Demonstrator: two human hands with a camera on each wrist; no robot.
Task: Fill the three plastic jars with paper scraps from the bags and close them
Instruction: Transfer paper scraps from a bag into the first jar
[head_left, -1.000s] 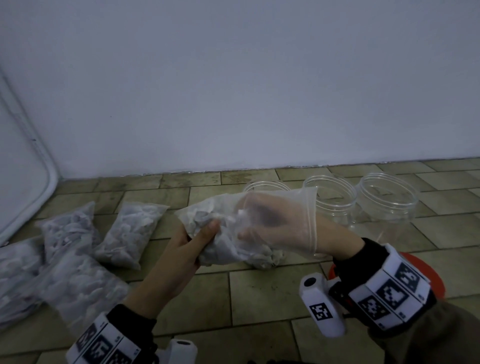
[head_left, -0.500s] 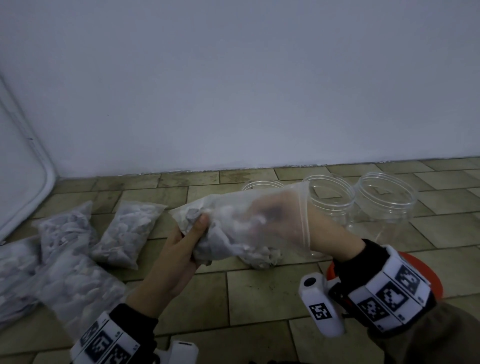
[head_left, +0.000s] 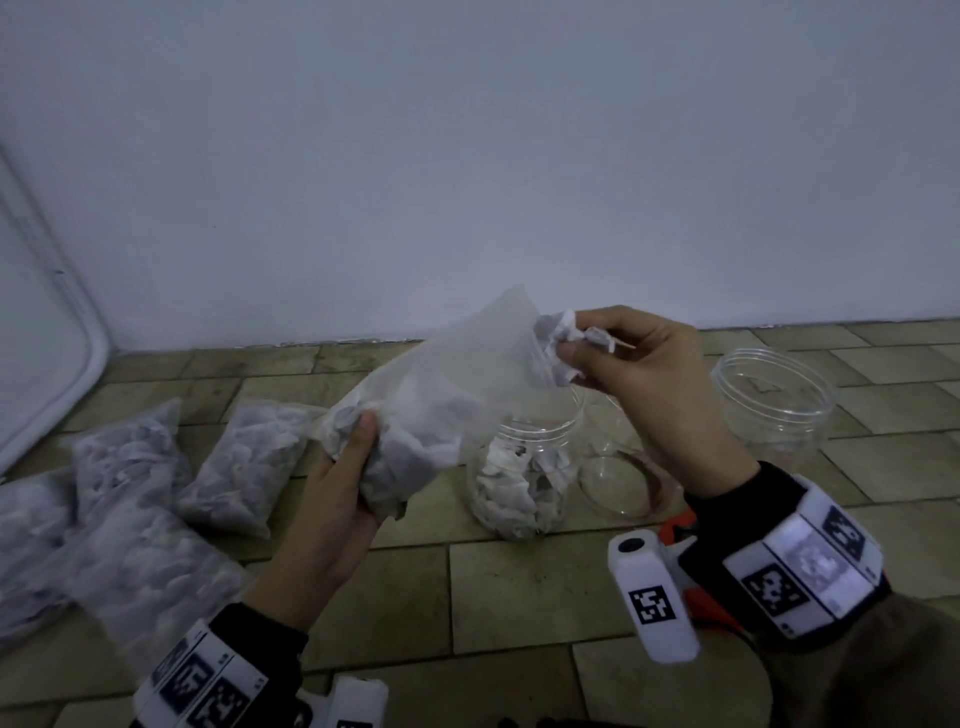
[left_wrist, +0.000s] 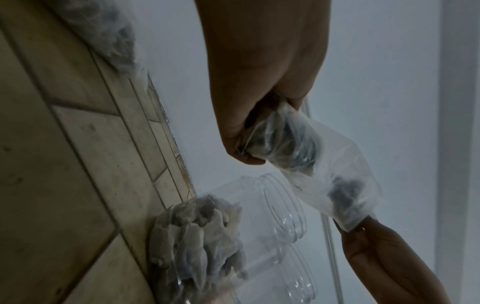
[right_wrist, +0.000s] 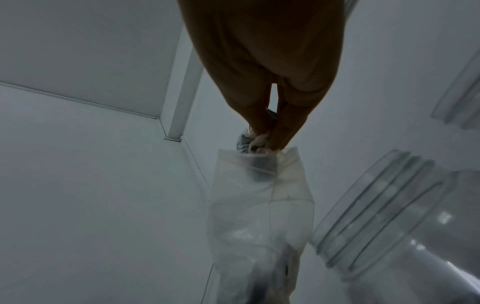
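Left hand gripping bag, right hand pinching paper scraps, part-filled jar below

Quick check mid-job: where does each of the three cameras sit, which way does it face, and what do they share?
Head: worn on the head, looks forward and down at the tiled floor; shows left hand, right hand, and the part-filled jar.
Left wrist: looks along the left hand at the open bag.
Right wrist: looks along the right hand, which pinches paper scraps at the bag mouth.
Shared: all three see the open bag.
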